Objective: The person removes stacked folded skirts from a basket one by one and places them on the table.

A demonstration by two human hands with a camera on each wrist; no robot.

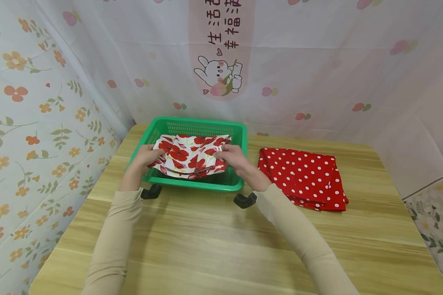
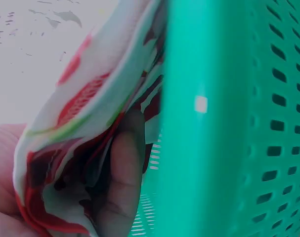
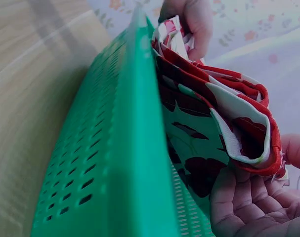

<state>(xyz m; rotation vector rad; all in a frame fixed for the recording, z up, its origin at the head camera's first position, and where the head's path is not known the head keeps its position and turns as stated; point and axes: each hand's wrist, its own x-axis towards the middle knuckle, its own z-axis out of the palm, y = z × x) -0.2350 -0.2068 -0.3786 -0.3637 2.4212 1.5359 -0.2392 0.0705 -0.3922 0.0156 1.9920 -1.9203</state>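
Note:
A folded white cloth with red poppies [image 1: 192, 153] is held between both hands, inside the green plastic basket [image 1: 197, 185]. My left hand [image 1: 146, 157] grips its left end, thumb on top and fingers beneath; the left wrist view shows fingers [image 2: 125, 173] under the folded layers. At the other end, my right hand [image 1: 236, 157] pinches the cloth the same way. In the right wrist view, the stacked folds [image 3: 238, 118] lie between the right thumb and fingers, next to the basket's rim [image 3: 145, 123]. Part of the cloth is hidden below the rim.
To the basket's right, a folded red cloth with white dots [image 1: 302, 176] lies on the wooden table [image 1: 206, 237]. Black wrist devices [image 1: 245, 200] sit by both wrists. A printed curtain [image 1: 299, 73] hangs behind the table, and a flowered one [image 1: 29, 143] stands along the left.

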